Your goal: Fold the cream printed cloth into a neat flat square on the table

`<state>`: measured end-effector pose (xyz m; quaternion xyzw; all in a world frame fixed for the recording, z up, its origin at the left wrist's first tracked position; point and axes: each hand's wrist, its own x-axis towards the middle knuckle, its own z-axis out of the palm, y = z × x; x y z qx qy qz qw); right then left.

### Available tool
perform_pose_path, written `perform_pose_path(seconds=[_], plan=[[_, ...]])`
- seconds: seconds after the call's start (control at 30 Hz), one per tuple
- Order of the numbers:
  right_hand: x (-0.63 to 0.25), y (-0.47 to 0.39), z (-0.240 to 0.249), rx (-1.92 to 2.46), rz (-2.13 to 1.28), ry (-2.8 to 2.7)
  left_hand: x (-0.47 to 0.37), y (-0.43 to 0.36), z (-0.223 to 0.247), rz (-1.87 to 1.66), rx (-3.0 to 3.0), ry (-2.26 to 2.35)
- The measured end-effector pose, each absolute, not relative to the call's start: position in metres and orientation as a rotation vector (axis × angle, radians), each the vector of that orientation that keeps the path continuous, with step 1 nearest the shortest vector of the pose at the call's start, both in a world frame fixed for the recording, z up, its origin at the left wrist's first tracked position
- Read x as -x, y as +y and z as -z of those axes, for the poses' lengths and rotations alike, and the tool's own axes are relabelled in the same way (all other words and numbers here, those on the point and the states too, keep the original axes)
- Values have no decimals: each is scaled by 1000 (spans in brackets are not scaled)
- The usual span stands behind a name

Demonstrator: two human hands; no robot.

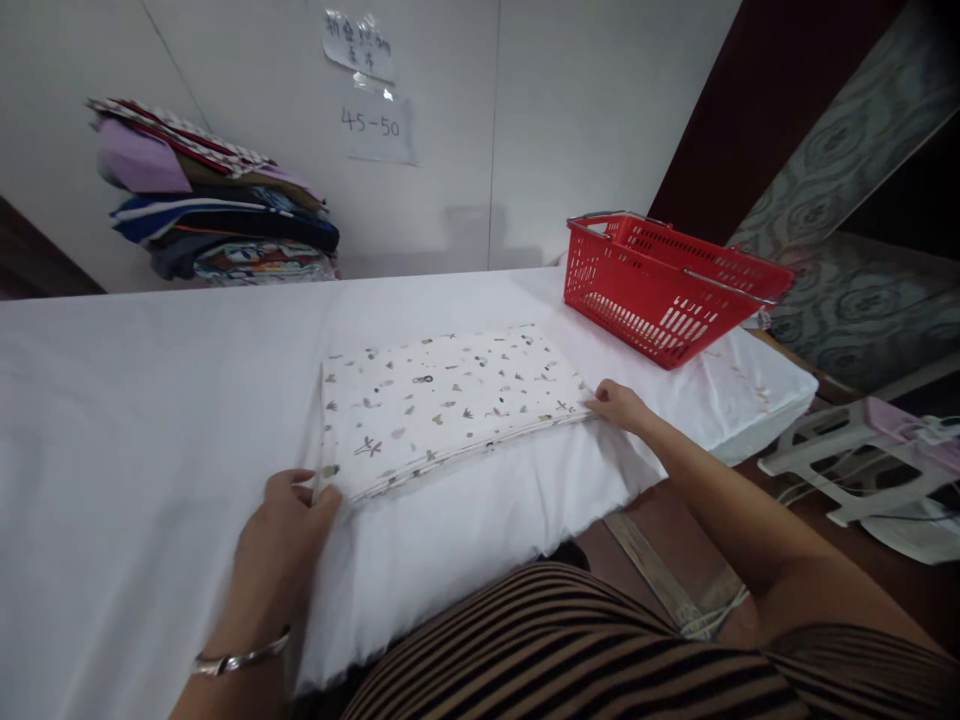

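Note:
A white cloth [450,395] with small printed motifs lies folded in several layers on the white-covered table. At its near left corner, my left hand [291,515] pinches the edge between thumb and fingers; a metal bracelet is on that wrist. My right hand [619,405] grips the near right corner with its fingers closed on the layers. Between the two hands the near edge of the cloth runs slightly slanted, with its stacked layers showing.
A red basket [660,290] stands at the table's back right. Folded clothes [225,200] are piled at the back left against the wall. Two paper signs [379,125] hang on the wall. A white plastic stool [862,465] is on the right, beyond the table [150,400].

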<state>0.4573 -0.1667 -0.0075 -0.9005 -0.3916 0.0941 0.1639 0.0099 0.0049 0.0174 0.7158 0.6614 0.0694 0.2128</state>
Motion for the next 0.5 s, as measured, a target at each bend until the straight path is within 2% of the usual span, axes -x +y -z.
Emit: perform_pose_path(seconds=[0.1, 0.23, 0.37, 0.5], plan=[[-451, -173, 5, 2559, -42, -1273, -11, 0, -22, -137, -2032, 1889], [-438, -177, 6, 2127, 232, -1605, -6, -3, -30, -95, -2053, 1907], [-426, -171, 10, 1791, 175, -1862, -13, -7, -37, -250, -2232, 1906], [-420, -160, 16, 1739, 126, -1921, -54, -16, -35, -517, -2564, 1401]])
